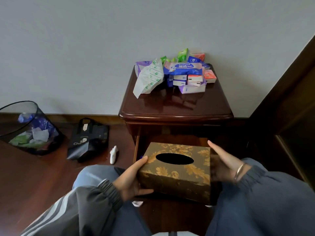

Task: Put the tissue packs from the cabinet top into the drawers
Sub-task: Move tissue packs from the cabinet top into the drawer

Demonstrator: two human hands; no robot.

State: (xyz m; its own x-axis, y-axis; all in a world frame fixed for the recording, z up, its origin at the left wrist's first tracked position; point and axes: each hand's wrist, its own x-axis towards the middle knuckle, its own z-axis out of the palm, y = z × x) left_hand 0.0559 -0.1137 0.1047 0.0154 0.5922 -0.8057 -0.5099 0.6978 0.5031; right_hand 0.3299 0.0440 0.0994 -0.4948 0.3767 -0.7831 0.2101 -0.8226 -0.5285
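Note:
Several tissue packs in blue, green, orange and purple wrappers lie heaped at the back of the dark wooden cabinet top. Below it a drawer stands pulled out, its inside mostly hidden. Over the drawer I hold a brown tissue box with gold leaf patterns and an oval slot. My left hand grips its left end, thumb on top and fingers underneath. My right hand lies flat against its right end, fingers straight and slightly blurred.
A black mesh waste bin holding wrappers stands on the floor at left. Beside it lie a black paper bag and a small white object. A dark wooden frame borders the cabinet on the right. My knees flank the drawer.

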